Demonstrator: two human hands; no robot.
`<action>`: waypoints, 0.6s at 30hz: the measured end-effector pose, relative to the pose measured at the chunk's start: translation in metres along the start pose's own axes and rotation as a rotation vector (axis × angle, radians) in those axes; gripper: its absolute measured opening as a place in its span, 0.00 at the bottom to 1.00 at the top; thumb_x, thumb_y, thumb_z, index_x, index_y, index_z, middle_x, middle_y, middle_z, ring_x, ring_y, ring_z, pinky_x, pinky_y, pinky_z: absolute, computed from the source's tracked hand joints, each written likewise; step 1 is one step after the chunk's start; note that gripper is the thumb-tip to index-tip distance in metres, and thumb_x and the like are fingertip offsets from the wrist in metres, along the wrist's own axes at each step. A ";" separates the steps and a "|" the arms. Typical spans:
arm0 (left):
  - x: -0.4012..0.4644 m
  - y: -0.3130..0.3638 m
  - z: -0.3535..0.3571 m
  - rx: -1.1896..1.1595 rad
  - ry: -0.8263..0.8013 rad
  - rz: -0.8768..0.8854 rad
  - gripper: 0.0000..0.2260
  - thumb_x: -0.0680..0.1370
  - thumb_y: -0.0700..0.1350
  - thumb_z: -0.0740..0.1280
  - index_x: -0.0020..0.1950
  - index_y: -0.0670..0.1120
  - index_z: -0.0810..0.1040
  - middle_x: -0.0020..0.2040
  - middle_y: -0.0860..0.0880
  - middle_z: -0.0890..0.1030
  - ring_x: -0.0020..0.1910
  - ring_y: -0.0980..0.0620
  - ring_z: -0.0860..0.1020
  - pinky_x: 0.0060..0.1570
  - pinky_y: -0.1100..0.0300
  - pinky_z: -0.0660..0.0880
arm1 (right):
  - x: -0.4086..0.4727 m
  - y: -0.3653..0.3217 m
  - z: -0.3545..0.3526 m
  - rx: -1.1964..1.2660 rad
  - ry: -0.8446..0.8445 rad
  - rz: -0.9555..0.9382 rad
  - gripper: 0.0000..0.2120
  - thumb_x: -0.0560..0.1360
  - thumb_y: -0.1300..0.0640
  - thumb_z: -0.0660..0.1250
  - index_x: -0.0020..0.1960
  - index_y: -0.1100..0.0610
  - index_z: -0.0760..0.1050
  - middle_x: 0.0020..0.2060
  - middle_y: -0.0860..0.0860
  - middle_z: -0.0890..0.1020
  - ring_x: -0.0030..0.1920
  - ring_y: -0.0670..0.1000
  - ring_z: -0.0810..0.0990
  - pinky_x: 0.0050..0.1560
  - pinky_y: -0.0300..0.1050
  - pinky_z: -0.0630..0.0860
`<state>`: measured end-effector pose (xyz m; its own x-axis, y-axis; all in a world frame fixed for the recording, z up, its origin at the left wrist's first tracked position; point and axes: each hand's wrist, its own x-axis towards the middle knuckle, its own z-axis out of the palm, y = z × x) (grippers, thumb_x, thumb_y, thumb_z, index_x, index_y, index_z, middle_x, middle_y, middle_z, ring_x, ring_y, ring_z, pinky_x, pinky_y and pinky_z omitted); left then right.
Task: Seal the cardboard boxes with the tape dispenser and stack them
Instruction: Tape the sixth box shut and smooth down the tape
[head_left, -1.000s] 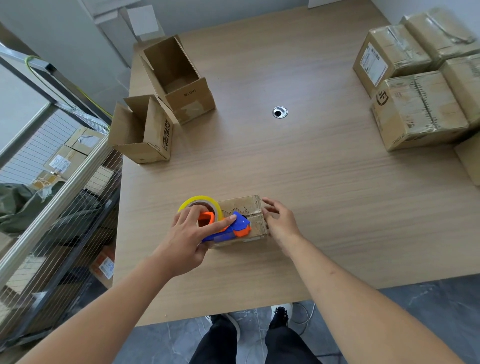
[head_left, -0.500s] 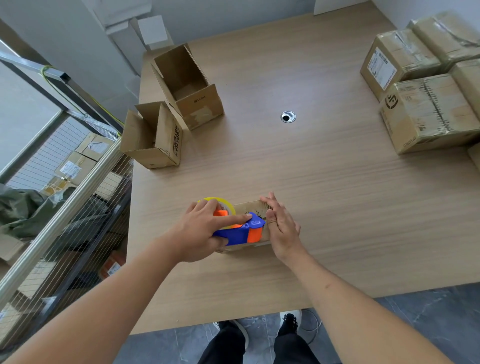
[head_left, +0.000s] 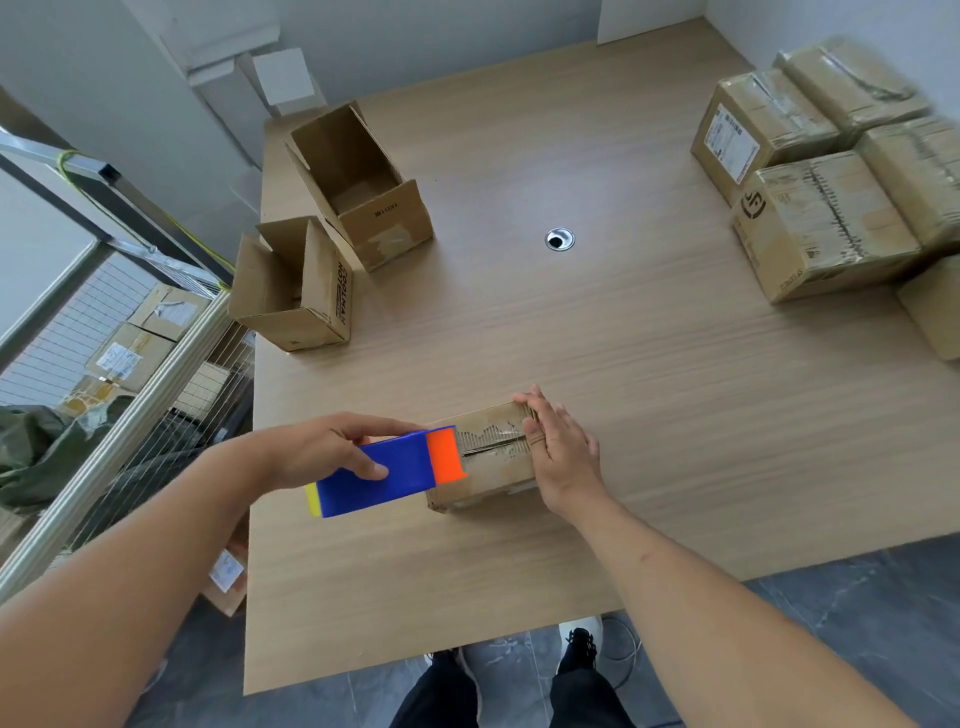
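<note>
Far off to the left of my left hand, beyond the tabletop's edge, a wire rack (head_left: 104, 431) holds more labelled cartons. Ahead of my left hand, two open boxes (head_left: 296, 291) lie on their sides on the tabletop (head_left: 519, 338), flaps loose and insides empty; these are not yet sealed.

My left hand (head_left: 322, 449) is closed around the tape dispenser (head_left: 387, 470), thumb on its blue side, fingers over the top. Its orange front end sits against the left end of the small box (head_left: 491, 457) that lies between my hands. I cannot tell whether tape is running off the roll just now.

That small box rests flat on the tabletop close to me, with its top seam showing a ragged dark line. My right hand (head_left: 558, 449) is open, palm and fingers pressed flat on the box's right end to steady it.

Well to the right of my right hand, a group of sealed boxes (head_left: 826, 213) stands together, touching, their tops already taped.

I judge the task partly done: several boxes sealed and grouped, this one in hand, two open ones left, and then the stacking.
</note>
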<state>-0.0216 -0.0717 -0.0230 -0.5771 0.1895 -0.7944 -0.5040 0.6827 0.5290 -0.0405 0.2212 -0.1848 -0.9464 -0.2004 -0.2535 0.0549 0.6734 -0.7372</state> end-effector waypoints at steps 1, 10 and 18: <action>-0.002 -0.009 -0.005 -0.016 -0.005 -0.009 0.27 0.69 0.49 0.72 0.65 0.71 0.77 0.60 0.48 0.81 0.58 0.45 0.80 0.64 0.46 0.74 | 0.001 0.000 0.001 -0.005 0.011 -0.005 0.16 0.85 0.39 0.49 0.71 0.32 0.63 0.78 0.33 0.60 0.79 0.50 0.62 0.73 0.55 0.56; 0.021 -0.060 -0.005 -0.112 -0.030 0.035 0.26 0.70 0.48 0.71 0.65 0.69 0.78 0.59 0.50 0.84 0.58 0.42 0.80 0.65 0.44 0.73 | -0.003 -0.008 0.002 -0.107 0.162 -0.074 0.15 0.84 0.45 0.55 0.70 0.38 0.69 0.76 0.39 0.69 0.70 0.49 0.74 0.64 0.55 0.73; 0.030 -0.067 -0.004 -0.140 -0.020 0.107 0.25 0.69 0.47 0.70 0.64 0.69 0.79 0.59 0.50 0.84 0.57 0.44 0.79 0.65 0.48 0.73 | -0.012 -0.048 0.048 -0.561 0.232 -0.271 0.23 0.85 0.42 0.46 0.73 0.45 0.72 0.77 0.43 0.68 0.80 0.53 0.60 0.80 0.58 0.47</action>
<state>-0.0073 -0.1142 -0.0808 -0.6201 0.2708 -0.7363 -0.5254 0.5536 0.6461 -0.0161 0.1574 -0.1763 -0.9509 -0.2984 0.0824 -0.3092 0.9016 -0.3026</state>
